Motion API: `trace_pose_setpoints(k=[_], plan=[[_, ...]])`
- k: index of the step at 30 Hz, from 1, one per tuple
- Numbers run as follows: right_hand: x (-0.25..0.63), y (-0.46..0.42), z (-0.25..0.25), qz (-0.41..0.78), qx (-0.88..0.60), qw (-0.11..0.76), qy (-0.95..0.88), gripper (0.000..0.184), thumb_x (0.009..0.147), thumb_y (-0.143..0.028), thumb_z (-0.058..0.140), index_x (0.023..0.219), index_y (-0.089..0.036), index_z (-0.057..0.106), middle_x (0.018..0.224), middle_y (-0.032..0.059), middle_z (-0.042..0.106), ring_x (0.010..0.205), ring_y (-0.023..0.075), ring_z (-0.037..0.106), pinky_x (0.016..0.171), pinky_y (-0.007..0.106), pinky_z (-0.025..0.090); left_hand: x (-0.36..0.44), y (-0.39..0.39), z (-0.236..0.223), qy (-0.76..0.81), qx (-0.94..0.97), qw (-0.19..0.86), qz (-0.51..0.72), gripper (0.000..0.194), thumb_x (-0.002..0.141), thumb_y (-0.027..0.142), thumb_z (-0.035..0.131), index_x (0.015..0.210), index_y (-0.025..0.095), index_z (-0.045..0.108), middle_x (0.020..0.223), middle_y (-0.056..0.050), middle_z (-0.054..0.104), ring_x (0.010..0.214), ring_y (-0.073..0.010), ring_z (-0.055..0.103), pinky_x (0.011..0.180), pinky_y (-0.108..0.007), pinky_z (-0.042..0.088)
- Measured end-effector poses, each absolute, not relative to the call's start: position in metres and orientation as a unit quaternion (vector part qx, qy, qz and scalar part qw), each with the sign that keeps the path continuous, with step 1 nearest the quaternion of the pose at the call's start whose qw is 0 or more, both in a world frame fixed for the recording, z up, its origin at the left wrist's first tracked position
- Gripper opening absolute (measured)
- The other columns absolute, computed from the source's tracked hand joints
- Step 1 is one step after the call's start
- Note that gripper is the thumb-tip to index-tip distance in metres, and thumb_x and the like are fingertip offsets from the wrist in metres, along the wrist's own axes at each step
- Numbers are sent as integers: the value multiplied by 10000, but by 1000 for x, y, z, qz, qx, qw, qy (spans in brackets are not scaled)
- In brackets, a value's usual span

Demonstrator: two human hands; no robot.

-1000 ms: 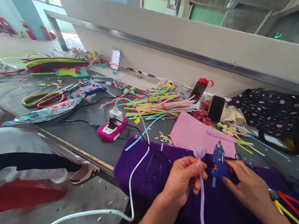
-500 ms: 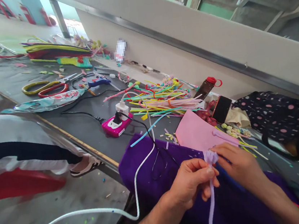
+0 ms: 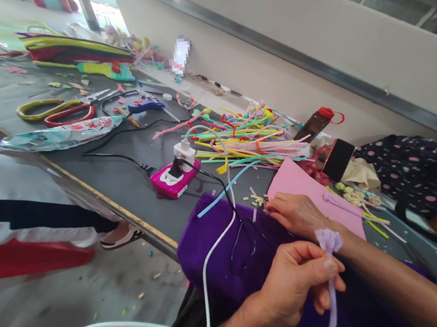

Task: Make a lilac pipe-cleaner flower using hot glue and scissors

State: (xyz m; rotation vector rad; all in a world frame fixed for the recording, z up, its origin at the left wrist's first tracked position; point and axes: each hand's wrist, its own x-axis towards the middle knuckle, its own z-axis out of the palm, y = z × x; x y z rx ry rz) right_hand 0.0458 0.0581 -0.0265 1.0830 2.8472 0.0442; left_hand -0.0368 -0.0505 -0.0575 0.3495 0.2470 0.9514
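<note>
Between the thumb and fingers of my left hand (image 3: pixel 296 281), a lilac craft flower (image 3: pixel 329 240) is pinched by its stem just under the ruffled head. Its soft lilac stem hangs down toward the bottom edge. My right hand (image 3: pixel 298 214) reaches across to the left, behind the flower, over the edge of the pink sheet (image 3: pixel 304 179). Its fingers are drawn together and point down beside small cut pieces (image 3: pixel 255 200) in pale yellow and lilac. What its fingertips hold, if anything, is too small to make out. Purple cloth (image 3: pixel 213 249) lies below both hands.
A magenta power strip (image 3: pixel 173 182) with a plugged-in charger and trailing white cable (image 3: pixel 206 271) sits left. Behind lie bundled coloured stems (image 3: pixel 256 143), a bottle (image 3: pixel 313 124) and a phone (image 3: pixel 338 160). Scissors (image 3: pixel 64 111) and a blue glue gun (image 3: pixel 145 106) are farther left.
My right hand has left the flower head and moved left to the small cut pieces. My left hand, still holding the flower, sits slightly lower and farther right in view.
</note>
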Motion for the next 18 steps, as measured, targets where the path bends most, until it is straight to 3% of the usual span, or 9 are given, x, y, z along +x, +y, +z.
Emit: trace_pose_setpoints(k=[10,13,15,18], plan=[[36,58,-36,-39,352,3,935,113,828,-209,496,862,-179,599,803,37,607,739,152,564,660,249,397,-37,-51,-58,114,165,875,441,225,646,281,696,713,70,658,536,-29,622,290,-47,463,262,-140,308],[35,62,-32,-70,378,-45,922,104,822,-196,486,803,-185,587,756,21,603,690,140,551,634,248,393,-37,-51,-58,115,163,874,443,223,647,277,695,713,67,658,534,-31,623,288,-48,463,261,-139,310],[37,65,-27,-134,411,-99,897,93,814,-204,492,785,-187,579,728,8,595,661,132,542,614,244,397,-37,-51,-58,116,163,874,443,223,649,277,695,715,67,657,537,-32,625,288,-46,462,259,-137,312],[40,66,-18,-327,451,-160,815,82,808,-242,510,791,-178,559,667,-15,574,585,113,539,552,231,412,-37,-51,-58,118,167,872,444,217,650,276,693,709,71,649,541,-33,628,292,-48,466,255,-132,316]])
